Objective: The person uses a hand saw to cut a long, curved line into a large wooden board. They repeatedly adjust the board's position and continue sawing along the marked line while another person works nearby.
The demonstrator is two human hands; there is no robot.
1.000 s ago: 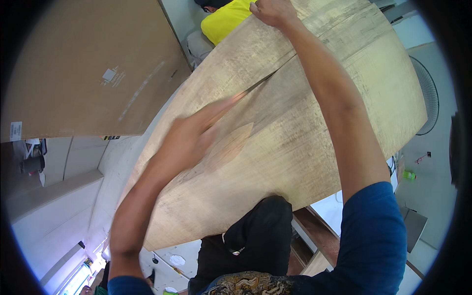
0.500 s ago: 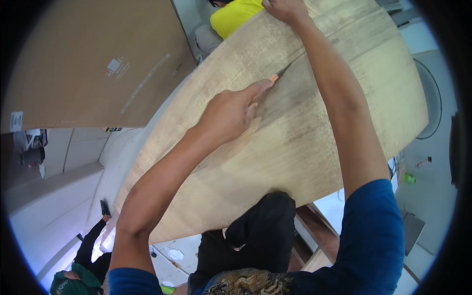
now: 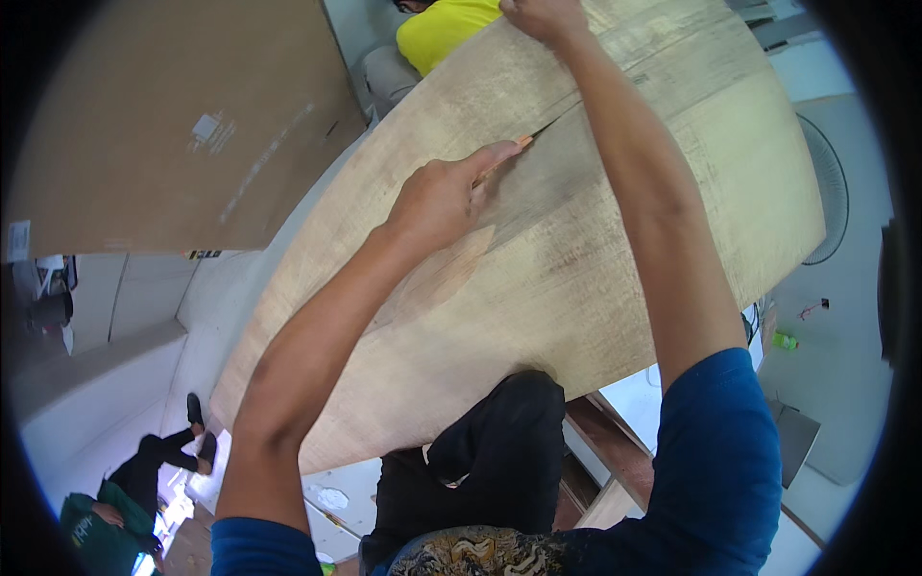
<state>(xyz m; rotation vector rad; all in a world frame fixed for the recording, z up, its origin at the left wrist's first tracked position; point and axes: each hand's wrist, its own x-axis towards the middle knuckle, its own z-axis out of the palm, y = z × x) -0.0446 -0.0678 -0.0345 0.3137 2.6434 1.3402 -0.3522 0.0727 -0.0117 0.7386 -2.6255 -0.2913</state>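
Note:
A large pale plywood sheet (image 3: 576,307) spreads before me, its grain streaked with darker grey and brown patches. My left hand (image 3: 437,202) is closed around a slim orange-handled tool (image 3: 524,142), most of which the fingers hide. The index finger stretches along it, toward a thin dark line in the wood; whether that line is a blade or a crack I cannot tell. At the sheet's far edge, my right hand (image 3: 545,17) grips the rim, partly cut off by the top of the picture. A lighter, pointed patch (image 3: 466,257) shows on the wood below my left hand.
A big brown cardboard box (image 3: 173,125) stands at the left. Beyond the sheet is a person in a yellow top (image 3: 444,34); another in green (image 3: 101,523) is at the lower left. A fan (image 3: 823,192) stands at the right. My knee (image 3: 528,403) meets the sheet's near edge.
The sheet and both arms appear slightly farther left in the picture. My left hand has drawn back a little along the dark line, uncovering more of the lighter patch. The right hand keeps its grip.

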